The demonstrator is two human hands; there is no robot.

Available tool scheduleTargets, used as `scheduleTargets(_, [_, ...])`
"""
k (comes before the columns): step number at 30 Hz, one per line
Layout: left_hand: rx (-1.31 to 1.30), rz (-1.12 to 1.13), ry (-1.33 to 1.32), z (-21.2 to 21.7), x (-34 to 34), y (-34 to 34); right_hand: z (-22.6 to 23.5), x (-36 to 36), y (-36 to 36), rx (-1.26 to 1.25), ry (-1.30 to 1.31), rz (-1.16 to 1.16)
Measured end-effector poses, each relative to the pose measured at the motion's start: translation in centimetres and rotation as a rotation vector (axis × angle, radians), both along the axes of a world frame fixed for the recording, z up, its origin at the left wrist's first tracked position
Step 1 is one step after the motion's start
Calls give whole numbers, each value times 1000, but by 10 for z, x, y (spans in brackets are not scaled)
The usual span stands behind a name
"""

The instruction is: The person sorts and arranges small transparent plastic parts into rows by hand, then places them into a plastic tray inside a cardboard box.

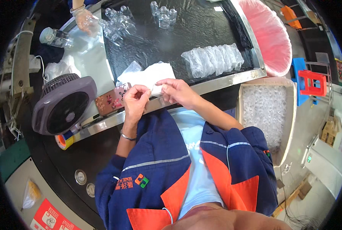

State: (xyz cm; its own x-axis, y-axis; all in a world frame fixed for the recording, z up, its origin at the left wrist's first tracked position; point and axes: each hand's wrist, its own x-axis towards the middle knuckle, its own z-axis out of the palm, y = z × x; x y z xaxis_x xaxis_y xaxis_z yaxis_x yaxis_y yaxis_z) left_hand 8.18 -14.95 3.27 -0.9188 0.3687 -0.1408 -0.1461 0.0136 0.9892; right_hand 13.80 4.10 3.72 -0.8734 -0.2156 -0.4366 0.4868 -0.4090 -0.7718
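Both my hands meet at the near edge of the black-covered table. The fingers of my left hand (135, 99) are pinched together at the left end of a small thin white piece (156, 90). My right hand (178, 92) pinches the same piece from the right with thumb and forefinger. Whether it is paper or film I cannot tell. Just beyond my fingers lies a white sheet-like stack (159, 73), with crumpled clear plastic (132, 68) at its left. A brown patterned case (112, 100) lies left of my left hand.
Clear bottles (117, 25) stand and lie at the far side, near another person's hand (84, 22). Bagged clear items (213, 60) lie to the right. A grey fan (65, 103) and tape rolls (64, 140) sit left; a box of clear pieces (263, 115) stands right.
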Motion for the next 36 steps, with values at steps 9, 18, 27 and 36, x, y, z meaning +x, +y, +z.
scheduleTargets(9, [-103,-308,249,27,-5,-4,14,3,16,-34,2,230])
scheduleTargets(18, [-224,-417,877,27,19,30,-9,9,-2,192,6,-54])
scheduleTargets(27, [-271,-186,804,19,20,46,2,-16,14,912,711,-220])
scheduleTargets(36, [-708,-128,372,-15,-19,24,-13,-11,49,1822,549,-6])
